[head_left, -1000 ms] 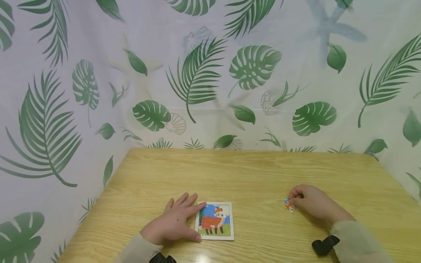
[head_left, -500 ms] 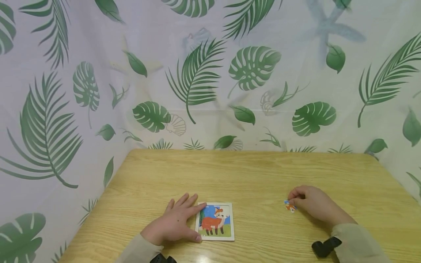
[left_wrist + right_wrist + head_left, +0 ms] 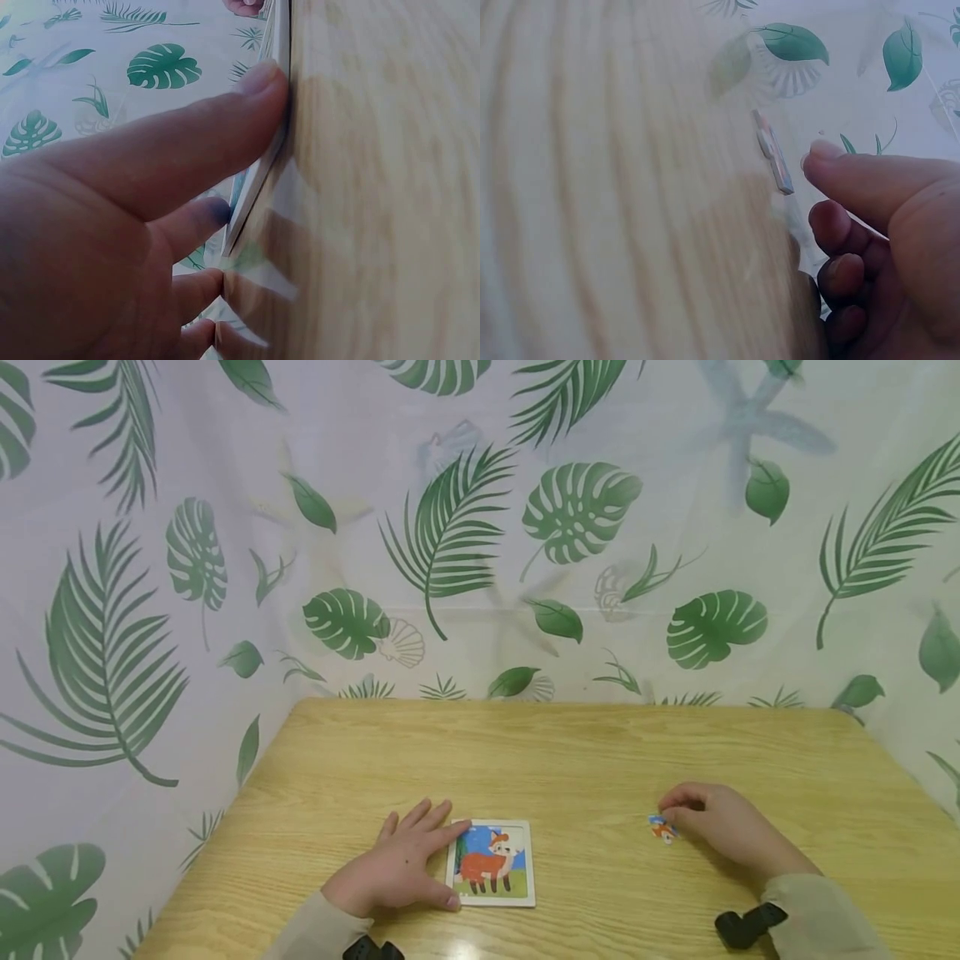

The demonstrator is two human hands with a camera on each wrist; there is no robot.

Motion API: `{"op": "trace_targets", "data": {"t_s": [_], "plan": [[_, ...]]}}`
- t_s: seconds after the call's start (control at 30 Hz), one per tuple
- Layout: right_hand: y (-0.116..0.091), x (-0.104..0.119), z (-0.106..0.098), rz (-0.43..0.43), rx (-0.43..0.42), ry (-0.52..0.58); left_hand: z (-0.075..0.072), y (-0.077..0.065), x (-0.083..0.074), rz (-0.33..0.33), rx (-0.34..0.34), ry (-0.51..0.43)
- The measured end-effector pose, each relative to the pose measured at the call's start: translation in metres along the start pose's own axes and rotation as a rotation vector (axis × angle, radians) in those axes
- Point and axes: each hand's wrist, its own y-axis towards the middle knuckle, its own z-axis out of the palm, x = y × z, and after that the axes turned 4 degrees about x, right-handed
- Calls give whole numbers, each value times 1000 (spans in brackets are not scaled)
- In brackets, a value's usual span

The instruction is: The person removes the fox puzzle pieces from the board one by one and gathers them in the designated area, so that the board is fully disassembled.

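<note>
A square puzzle board (image 3: pixel 491 865) with a white rim and a red fox picture lies flat on the table. My left hand (image 3: pixel 408 863) rests at its left side with fingers spread. Its index fingertip touches the top left of the rim and its thumb (image 3: pixel 255 86) the lower left. Further right, a small puzzle piece (image 3: pixel 662 829) printed in blue, orange and white lies on the wood. Just beside it is my right hand (image 3: pixel 723 827), thumb and fingers loosely bent. In the right wrist view a narrow gap separates the thumb (image 3: pixel 829 161) from the piece (image 3: pixel 772 152).
The light wooden table (image 3: pixel 585 760) reaches back to a white cloth backdrop (image 3: pixel 480 677) printed with green leaves. Another stretch of this cloth runs along the left side. Black wrist-worn devices (image 3: pixel 750 925) sit on both sleeves.
My right hand has shifted slightly to the right, baring a bit more of the small puzzle piece. The left hand and the board have stayed in place.
</note>
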Motion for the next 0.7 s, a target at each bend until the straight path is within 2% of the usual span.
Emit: {"op": "trace_targets", "data": {"t_s": [0.37, 0.53, 0.7], "plan": [[-4, 6, -1, 10, -50, 15, -1, 0, -1, -3, 2, -7], [-9, 18, 2, 17, -65, 40, 0, -1, -1, 5, 0, -15], [-9, 32, 9, -30, -71, 57, 1, 0, 1, 8, -4, -4]]}}
